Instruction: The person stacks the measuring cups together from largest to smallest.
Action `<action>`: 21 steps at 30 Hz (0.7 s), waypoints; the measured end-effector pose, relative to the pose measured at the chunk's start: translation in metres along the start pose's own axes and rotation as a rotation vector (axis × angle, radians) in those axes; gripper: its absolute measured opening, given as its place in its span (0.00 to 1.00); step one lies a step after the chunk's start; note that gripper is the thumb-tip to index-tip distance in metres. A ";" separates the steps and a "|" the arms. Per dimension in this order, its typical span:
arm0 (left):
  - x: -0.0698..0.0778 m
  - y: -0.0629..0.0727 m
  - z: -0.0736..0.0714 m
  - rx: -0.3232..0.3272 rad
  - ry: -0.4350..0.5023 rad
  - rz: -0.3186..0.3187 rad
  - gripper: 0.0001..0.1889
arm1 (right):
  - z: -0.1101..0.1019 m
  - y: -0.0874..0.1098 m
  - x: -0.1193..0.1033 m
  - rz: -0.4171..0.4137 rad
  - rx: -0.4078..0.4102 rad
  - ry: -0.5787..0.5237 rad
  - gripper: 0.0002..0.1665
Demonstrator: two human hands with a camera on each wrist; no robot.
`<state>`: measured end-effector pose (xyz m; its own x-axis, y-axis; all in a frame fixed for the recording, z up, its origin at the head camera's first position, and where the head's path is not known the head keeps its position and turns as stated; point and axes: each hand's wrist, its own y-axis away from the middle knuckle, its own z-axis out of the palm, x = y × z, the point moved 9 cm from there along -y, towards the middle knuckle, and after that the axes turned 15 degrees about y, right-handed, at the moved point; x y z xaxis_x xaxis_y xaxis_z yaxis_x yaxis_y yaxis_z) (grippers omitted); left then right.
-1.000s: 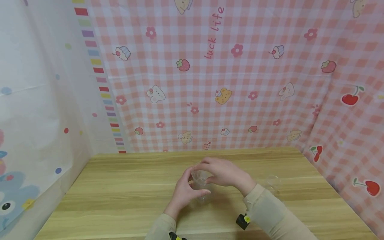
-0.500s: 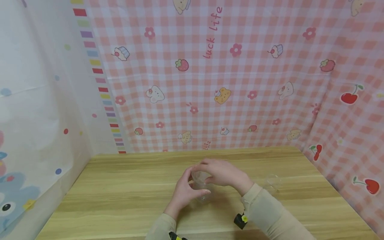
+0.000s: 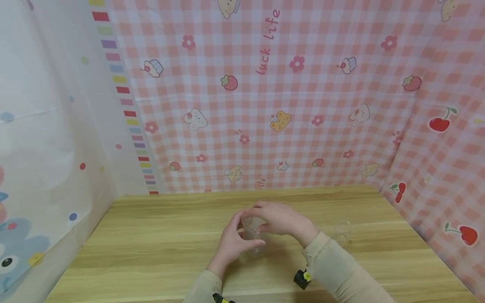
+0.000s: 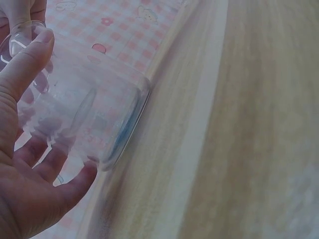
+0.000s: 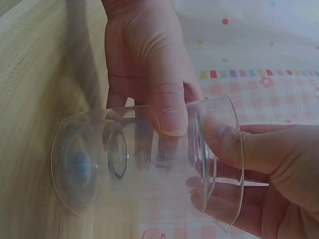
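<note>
A clear glass beaker stands upright on the wooden table, with a smaller clear beaker inside it. My left hand wraps round the outer beaker's side, thumb in front, fingers spread on the far side. My right hand comes over the top from the right. Its thumb and fingers reach in at the mouth and pinch the inner beaker near its rim. Faint printed marks show through the glass. In the left wrist view the right thumb and fingers overlap the rim at the upper left.
Another clear, round-rimmed vessel stands to the right on the wooden table. A pink checked cloth hangs behind the table, with more printed cloth at both sides.
Both hands keep their places at the beakers; the right forearm shifts very slightly left. The head view drifts a little.
</note>
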<state>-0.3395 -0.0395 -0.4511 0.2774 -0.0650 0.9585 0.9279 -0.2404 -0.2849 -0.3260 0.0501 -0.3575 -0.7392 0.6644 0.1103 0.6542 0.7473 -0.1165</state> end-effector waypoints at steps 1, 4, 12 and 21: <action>0.000 0.000 0.000 0.000 -0.001 0.000 0.45 | 0.000 0.000 0.000 0.002 -0.003 -0.001 0.29; 0.001 0.000 0.000 -0.004 0.002 0.001 0.45 | 0.001 0.000 0.001 0.012 -0.017 -0.011 0.29; 0.000 0.000 0.000 -0.005 0.007 -0.007 0.44 | 0.001 0.000 0.000 0.032 -0.042 -0.030 0.28; 0.002 0.000 0.001 -0.003 0.007 0.002 0.45 | 0.001 -0.001 0.000 0.038 -0.058 -0.044 0.26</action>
<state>-0.3390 -0.0390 -0.4495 0.2772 -0.0722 0.9581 0.9267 -0.2433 -0.2864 -0.3267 0.0496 -0.3586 -0.7189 0.6923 0.0628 0.6894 0.7216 -0.0627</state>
